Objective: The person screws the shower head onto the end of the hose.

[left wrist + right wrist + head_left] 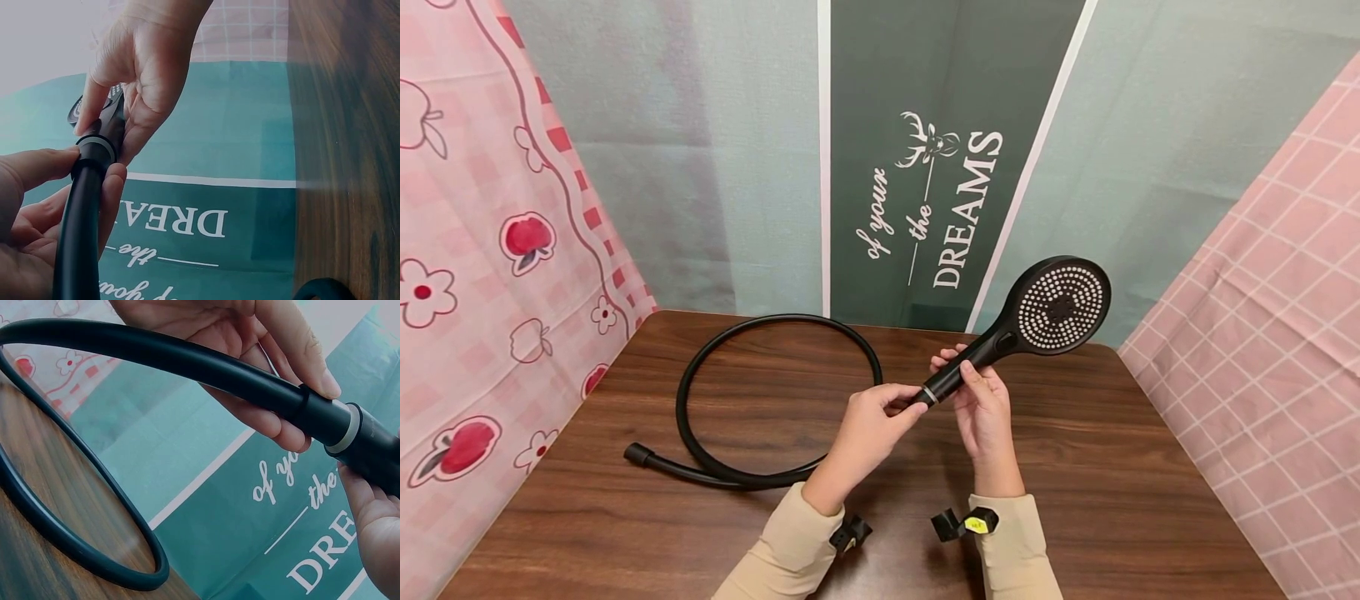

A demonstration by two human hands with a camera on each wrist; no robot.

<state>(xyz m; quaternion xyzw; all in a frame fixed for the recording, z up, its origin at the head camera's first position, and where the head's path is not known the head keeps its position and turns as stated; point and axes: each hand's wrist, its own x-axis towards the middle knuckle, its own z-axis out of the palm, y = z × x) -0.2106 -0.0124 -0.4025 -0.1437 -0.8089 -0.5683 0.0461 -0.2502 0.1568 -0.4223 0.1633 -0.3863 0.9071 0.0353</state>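
My right hand (985, 408) grips the handle of a black shower head (1063, 307), tilted up to the right with its white-dotted spray face showing. At the handle's lower end, my left hand (874, 425) pinches the end fitting of a black hose (187, 359) between thumb and fingers. A pale ring (350, 428) shows at the joint between fitting and handle. In the left wrist view the hose runs down from the fitting past the left palm. From there it loops over the table, and its other end fitting (638, 454) lies at the left.
The brown wooden table (1097, 467) lies under both hands. A green cloth (760, 167) with lettering hangs behind it. Pink patterned cloths stand at the left (482, 275) and right (1262, 333). Both wrists carry black camera mounts.
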